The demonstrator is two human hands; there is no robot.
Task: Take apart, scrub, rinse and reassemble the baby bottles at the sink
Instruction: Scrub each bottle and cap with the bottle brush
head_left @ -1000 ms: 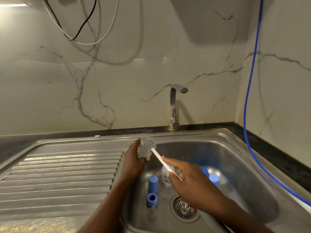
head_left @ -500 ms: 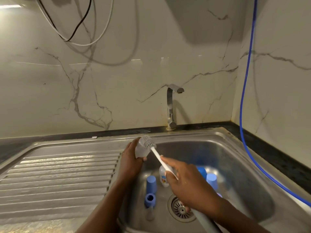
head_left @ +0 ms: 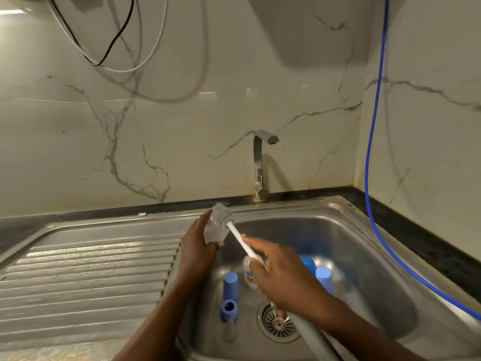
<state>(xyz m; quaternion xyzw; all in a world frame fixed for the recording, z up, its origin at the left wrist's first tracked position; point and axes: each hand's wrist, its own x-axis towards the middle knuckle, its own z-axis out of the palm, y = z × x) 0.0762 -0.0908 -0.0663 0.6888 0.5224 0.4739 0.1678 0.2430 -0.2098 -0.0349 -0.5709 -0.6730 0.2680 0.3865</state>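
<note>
1. My right hand (head_left: 283,277) is clenched round the brush (head_left: 242,241). The fingers curl on the lower part of the white shaft and the forefinger lies along it. A grey length runs on from under the palm toward the lower edge, and I take it for the handle's end.
2. My left hand (head_left: 197,243) grasps the clear bottle (head_left: 214,230) with the fingers wrapped round its far side. It holds the bottle tilted above the left rim of the sink (head_left: 364,256), one end up and away from me.
3. The brush's long axis runs from my right hand up and to the left, straight at the bottle. The bristle head (head_left: 223,213) sits at the bottle's upper end, touching or overlapping it. I cannot tell whether it is inside the mouth or against the outer wall.
4. The bottle leans close to the same line as the shaft. I judge the coming stroke to be a push and draw along the shaft, with the right hand travelling and the left hand only steadying.
5. Below the hands, loose parts lie in the basin.
   - A blue cap (head_left: 230,281) stands upright, with a blue collar (head_left: 228,310) just nearer me.
   - A small clear piece (head_left: 229,332) lies below the collar, possibly a teat.
   - A printed bottle (head_left: 250,274) is half hidden behind my right hand.
   - Two more blue pieces (head_left: 324,278) lie to the right, and the drain (head_left: 278,324) is under my wrist.
6. The tap (head_left: 260,162) stands well behind, and I see no water running. A ribbed drainboard (head_left: 91,269) lies to the left, and a blue hose (head_left: 374,178) hangs down the right wall.
7. Nothing stands between brush and bottle. My one worry is the wet bottle slipping down among the parts below.
</note>
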